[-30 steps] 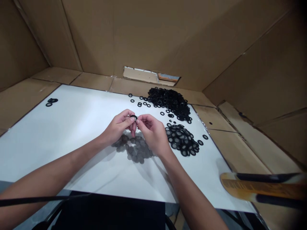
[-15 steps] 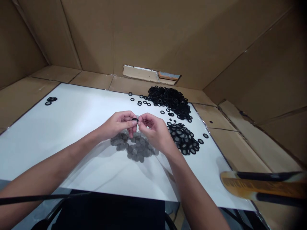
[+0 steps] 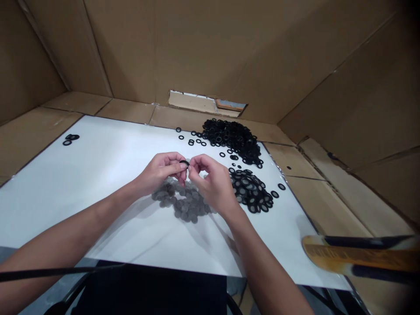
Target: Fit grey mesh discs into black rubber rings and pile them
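Observation:
A small black ring (image 3: 184, 163) is pinched between the thumb and fingers of my left hand (image 3: 169, 168). My right hand (image 3: 210, 177) is closed too, its thumb and fingertips gripping the ring's right edge. Whether a grey disc sits in the ring is hard to make out. Below both hands lies a loose pile of thin grey translucent discs (image 3: 188, 205), partly hidden by the fingers. Just right of my right hand is a heap of black rings with grey discs in them (image 3: 252, 190).
A large heap of plain black rings (image 3: 232, 138) lies at the back right, with several strays around it. A few rings (image 3: 67, 142) sit at the far left of the white table (image 3: 108, 153). Cardboard walls (image 3: 197, 52) enclose it. A yellow-and-black object (image 3: 357, 258) juts in at right.
Both hands stay in nearly the same place around the ring. My right fingers have shifted slightly against its edge, and the ring's tilt has changed a little.

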A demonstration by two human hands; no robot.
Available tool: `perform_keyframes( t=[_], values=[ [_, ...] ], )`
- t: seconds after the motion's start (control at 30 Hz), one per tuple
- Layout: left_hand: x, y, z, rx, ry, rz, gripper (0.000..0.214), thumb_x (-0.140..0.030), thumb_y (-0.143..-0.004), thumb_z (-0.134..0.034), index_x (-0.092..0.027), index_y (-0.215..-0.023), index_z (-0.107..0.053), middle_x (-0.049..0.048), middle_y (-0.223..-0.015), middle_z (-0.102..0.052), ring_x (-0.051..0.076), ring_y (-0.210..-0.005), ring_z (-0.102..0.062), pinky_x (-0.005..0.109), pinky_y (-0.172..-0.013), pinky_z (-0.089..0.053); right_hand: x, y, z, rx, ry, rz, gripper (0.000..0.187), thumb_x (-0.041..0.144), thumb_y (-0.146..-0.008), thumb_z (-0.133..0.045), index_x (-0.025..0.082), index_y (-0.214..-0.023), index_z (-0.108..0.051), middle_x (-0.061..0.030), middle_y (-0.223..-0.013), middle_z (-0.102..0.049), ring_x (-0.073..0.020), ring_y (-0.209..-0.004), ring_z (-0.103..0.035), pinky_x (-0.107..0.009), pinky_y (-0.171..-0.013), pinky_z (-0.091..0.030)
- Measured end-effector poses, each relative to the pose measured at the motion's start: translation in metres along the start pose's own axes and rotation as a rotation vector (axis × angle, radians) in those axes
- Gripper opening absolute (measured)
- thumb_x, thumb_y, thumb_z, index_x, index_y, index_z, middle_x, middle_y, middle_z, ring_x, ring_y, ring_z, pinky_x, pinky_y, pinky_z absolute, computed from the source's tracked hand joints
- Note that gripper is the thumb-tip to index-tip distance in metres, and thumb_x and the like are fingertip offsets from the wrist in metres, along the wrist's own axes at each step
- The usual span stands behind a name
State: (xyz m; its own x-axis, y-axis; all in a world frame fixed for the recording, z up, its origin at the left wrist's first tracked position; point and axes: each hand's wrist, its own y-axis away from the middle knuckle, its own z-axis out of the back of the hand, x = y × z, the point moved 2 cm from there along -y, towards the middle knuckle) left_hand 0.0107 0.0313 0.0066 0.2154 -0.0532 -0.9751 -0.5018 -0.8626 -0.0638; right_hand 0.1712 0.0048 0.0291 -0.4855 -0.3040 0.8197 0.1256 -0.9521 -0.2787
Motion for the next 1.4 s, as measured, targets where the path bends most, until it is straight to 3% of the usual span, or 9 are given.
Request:
perform_keyframes(
  t=[0.2,0.37,0.63,0.83,1.4],
  values=[
    [0.005,-0.001,-0.003,-0.069,0.061,-0.068,0.023,-0.034,-0.087,-0.070,-0.017,-0.095,-0.058,-0.0008,-0.069,-0.067,0.015,-0.059,-0.067,0.029,-0.066,-0.055,-0.004,-0.001,-0.008,-0.006,-0.276,-0.102,0.013,0.033,-0.087,-0.059,0.020,-0.084,-0.060,-0.0007,-0.075,-0.067,-0.0152,-0.067,-0.061,-0.029,-0.069,-0.049],
    [0.004,-0.001,-0.001,0.004,0.043,-0.018,0.019,-0.033,-0.090,-0.067,-0.017,-0.093,-0.058,0.0002,-0.070,-0.068,0.016,-0.061,-0.068,0.029,-0.066,-0.055,-0.003,-0.002,-0.008,0.092,-0.481,-0.183,0.015,0.033,-0.086,-0.060,0.019,-0.080,-0.059,0.0013,-0.065,-0.062,-0.0145,-0.060,-0.060,-0.028,-0.062,-0.049],
    [-0.002,-0.003,0.013,0.104,-0.044,0.070,0.018,-0.031,-0.088,-0.069,-0.013,-0.087,-0.067,0.0055,-0.075,-0.072,0.016,-0.066,-0.069,0.029,-0.069,-0.056,-0.001,-0.002,-0.002,0.186,-0.432,-0.209,0.016,0.033,-0.086,-0.059,0.018,-0.082,-0.064,0.0013,-0.067,-0.063,-0.0143,-0.066,-0.060,-0.026,-0.065,-0.046],
    [-0.003,-0.002,0.011,0.098,-0.057,0.074,0.017,-0.030,-0.087,-0.070,-0.013,-0.089,-0.066,0.0043,-0.074,-0.071,0.015,-0.065,-0.068,0.027,-0.068,-0.055,-0.006,-0.001,-0.009,0.198,-0.425,-0.176,0.014,0.031,-0.087,-0.057,0.020,-0.080,-0.058,0.0017,-0.068,-0.063,-0.0137,-0.064,-0.059,-0.025,-0.062,-0.044],
    [-0.001,-0.001,0.005,0.037,-0.020,-0.006,0.017,-0.029,-0.089,-0.067,-0.012,-0.088,-0.064,0.0027,-0.071,-0.068,0.014,-0.063,-0.067,0.028,-0.069,-0.054,-0.002,0.001,-0.007,0.041,-0.168,-0.036,0.005,0.022,-0.086,-0.054,0.022,-0.080,-0.055,0.0024,-0.069,-0.064,-0.0136,-0.065,-0.054,-0.026,-0.064,-0.044]
  ],
)
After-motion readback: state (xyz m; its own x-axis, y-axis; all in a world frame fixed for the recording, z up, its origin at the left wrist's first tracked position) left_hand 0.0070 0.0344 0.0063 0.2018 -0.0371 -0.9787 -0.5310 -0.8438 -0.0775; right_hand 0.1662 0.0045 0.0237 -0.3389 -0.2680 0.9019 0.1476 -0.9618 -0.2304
